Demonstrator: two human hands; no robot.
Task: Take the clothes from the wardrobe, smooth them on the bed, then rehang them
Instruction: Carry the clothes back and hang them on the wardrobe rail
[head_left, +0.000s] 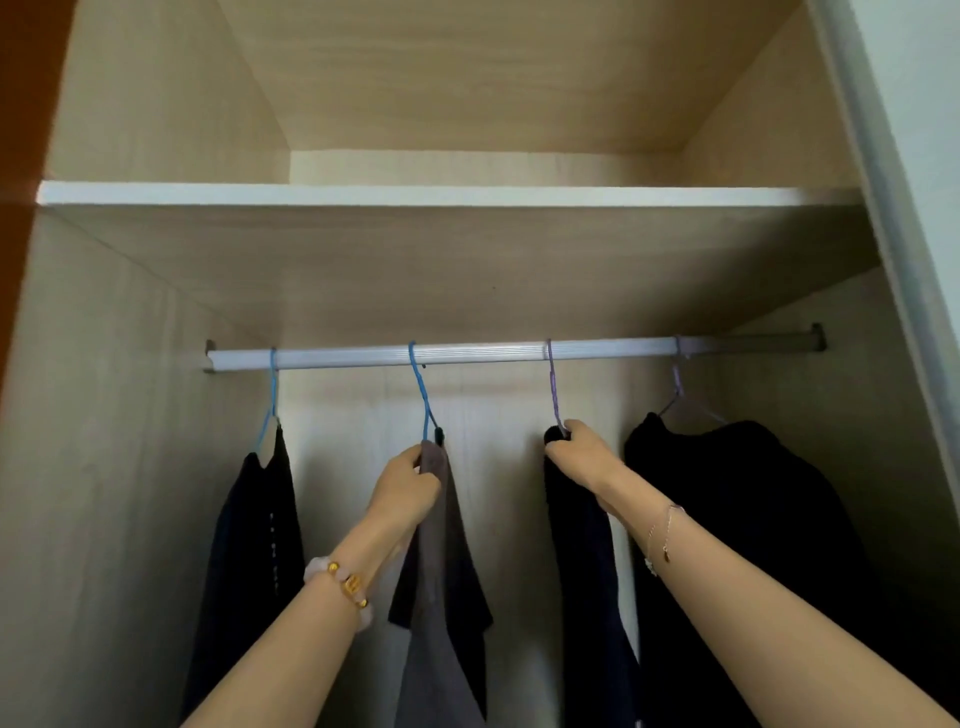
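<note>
Left grip: our left hand (410, 488), at frame centre, pinches the top of the grey-brown cloth garment (441, 597), just under its blue wire hanger (421, 389).
Right grip: our right hand (576, 452), right of centre, curls round the shoulder of the dark navy garment (587, 571), at the base of its purple wire hanger (553, 384).
Rail: the silver metal rail (478, 354) runs left to right across the frame; both hooks sit over it, above the grips.
Next move: we judge the hooks must lift upward off the rail, then come toward us.

Four garments (737, 519) hanging on rail (467, 353) (second greyish); others seemingly black.
</note>
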